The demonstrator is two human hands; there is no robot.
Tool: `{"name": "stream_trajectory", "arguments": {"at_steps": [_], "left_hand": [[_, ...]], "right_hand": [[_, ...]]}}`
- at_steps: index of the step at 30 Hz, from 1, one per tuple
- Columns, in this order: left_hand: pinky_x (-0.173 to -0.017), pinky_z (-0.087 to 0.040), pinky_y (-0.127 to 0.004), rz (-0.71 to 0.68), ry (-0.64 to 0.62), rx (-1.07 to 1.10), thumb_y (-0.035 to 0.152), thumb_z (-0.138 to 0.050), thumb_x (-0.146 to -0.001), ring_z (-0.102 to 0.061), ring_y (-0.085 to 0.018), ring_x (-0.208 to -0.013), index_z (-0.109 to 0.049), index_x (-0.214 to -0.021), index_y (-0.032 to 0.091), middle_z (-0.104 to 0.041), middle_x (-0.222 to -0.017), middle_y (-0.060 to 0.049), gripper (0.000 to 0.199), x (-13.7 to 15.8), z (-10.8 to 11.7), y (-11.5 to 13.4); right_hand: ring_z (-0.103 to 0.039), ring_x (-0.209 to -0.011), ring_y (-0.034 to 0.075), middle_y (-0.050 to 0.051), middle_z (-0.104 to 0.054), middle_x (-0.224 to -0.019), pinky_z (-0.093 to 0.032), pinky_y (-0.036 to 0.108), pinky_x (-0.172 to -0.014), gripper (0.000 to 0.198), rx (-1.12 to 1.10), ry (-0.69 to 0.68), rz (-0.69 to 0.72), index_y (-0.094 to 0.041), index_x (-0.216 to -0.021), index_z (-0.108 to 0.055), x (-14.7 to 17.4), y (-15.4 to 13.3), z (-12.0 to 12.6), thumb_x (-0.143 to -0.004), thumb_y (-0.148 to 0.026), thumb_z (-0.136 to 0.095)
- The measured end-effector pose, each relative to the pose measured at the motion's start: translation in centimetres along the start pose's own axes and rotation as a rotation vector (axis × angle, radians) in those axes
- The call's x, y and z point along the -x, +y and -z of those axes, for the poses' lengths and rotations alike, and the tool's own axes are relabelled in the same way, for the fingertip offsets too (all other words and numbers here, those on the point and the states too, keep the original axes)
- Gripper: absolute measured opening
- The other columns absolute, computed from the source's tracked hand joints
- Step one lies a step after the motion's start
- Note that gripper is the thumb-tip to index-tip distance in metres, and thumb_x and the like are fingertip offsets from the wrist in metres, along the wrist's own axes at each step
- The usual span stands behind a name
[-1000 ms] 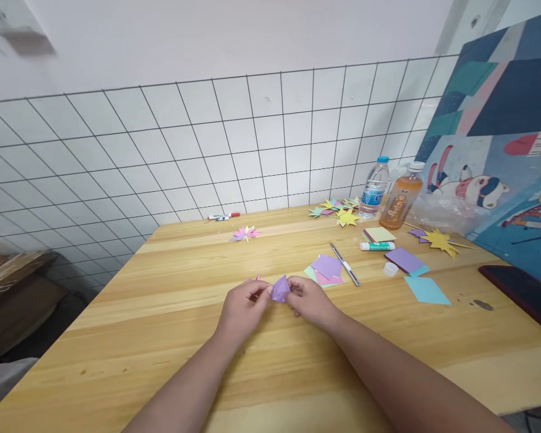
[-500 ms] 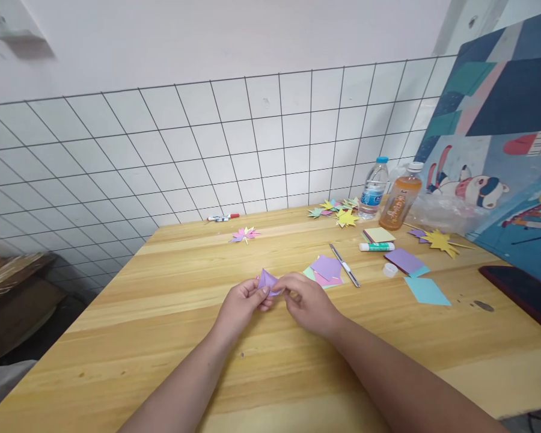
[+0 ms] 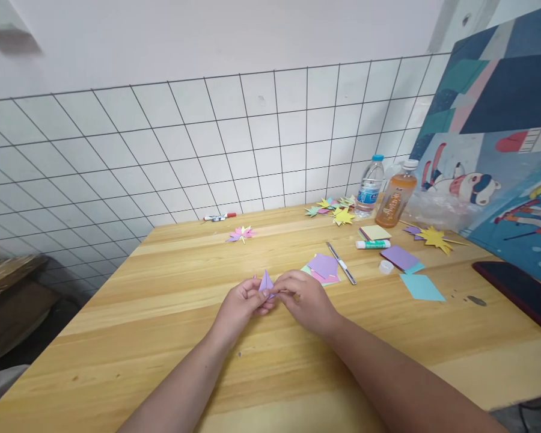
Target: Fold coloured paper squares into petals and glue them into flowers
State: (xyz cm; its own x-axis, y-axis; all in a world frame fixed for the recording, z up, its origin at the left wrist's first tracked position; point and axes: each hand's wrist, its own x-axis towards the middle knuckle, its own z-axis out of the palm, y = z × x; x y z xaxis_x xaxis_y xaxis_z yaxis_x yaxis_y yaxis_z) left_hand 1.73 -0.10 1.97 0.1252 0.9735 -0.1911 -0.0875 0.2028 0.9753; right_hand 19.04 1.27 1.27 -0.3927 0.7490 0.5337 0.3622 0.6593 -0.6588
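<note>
A small purple piece of folded paper [image 3: 265, 282] stands up between my hands, its pointed tip away from me. My left hand [image 3: 244, 302] grips its lower left side with thumb and fingers. From the right, my right hand [image 3: 307, 299] pinches the paper's lower right edge. The fingers cover its lower part. Just beyond my right hand lie loose purple, pink and green paper squares [image 3: 323, 265], with a utility knife [image 3: 341, 263] beside them.
Behind, on the wooden table [image 3: 162, 288], lie a pink-purple paper star [image 3: 240, 234], markers [image 3: 220, 217] and a pile of paper stars [image 3: 342, 216]. To the right are a water bottle [image 3: 369, 187], a tea bottle [image 3: 396, 194], a glue stick [image 3: 372, 245], a blue sheet [image 3: 422, 287] and a dark phone-like slab [image 3: 518, 294].
The purple paper's upper part has become narrower, its right side folded inward. My right fingers have closed in on its edge. The view has shifted slightly.
</note>
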Motion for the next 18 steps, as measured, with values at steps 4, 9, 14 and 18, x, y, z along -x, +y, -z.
{"name": "stream_trajectory", "arguments": {"at_steps": [4, 9, 14, 18], "left_hand": [[-0.059, -0.046, -0.024, -0.041, -0.038, 0.000, 0.040, -0.077, -0.062, -0.063, -0.015, -0.061, -0.063, -0.090, 0.013, -0.068, -0.065, -0.005, 0.042, -0.1, 0.0, -0.2], [-0.058, -0.045, -0.024, -0.060, -0.046, -0.022, 0.041, -0.077, -0.062, -0.062, -0.015, -0.059, -0.063, -0.087, 0.013, -0.068, -0.065, -0.004, 0.040, -0.4, 0.1, -0.6], [-0.058, -0.045, -0.024, -0.071, -0.079, -0.018, 0.042, -0.075, -0.065, -0.062, -0.014, -0.060, -0.062, -0.087, 0.013, -0.069, -0.068, -0.005, 0.038, -0.4, 0.1, -0.6], [-0.057, -0.044, -0.024, -0.091, -0.088, -0.045, 0.042, -0.075, -0.064, -0.060, -0.013, -0.057, -0.062, -0.085, 0.014, -0.069, -0.066, -0.004, 0.038, -0.5, 0.1, -0.7]], "right_hand": [[-0.058, -0.084, 0.016, 0.002, -0.065, -0.092, -0.047, 0.029, -0.072, 0.037, -0.119, 0.026, -0.158, -0.026, -0.106, -0.061, 0.0, -0.1, -0.3, -0.074, -0.009, -0.058], [-0.056, -0.076, 0.015, 0.002, -0.063, -0.085, -0.048, 0.023, -0.060, 0.018, -0.348, 0.049, -0.363, -0.020, -0.087, -0.064, -0.2, 0.5, -0.9, -0.069, -0.016, -0.063], [-0.054, -0.071, 0.013, 0.002, -0.062, -0.081, -0.046, 0.025, -0.065, 0.013, -0.349, 0.040, -0.356, -0.020, -0.080, -0.068, -0.4, 0.9, -0.9, -0.067, -0.020, -0.068], [-0.054, -0.070, 0.014, 0.001, -0.062, -0.078, -0.044, 0.025, -0.066, 0.007, -0.331, 0.049, -0.354, -0.019, -0.075, -0.069, -0.4, 0.9, -0.8, -0.068, -0.019, -0.068]]}}
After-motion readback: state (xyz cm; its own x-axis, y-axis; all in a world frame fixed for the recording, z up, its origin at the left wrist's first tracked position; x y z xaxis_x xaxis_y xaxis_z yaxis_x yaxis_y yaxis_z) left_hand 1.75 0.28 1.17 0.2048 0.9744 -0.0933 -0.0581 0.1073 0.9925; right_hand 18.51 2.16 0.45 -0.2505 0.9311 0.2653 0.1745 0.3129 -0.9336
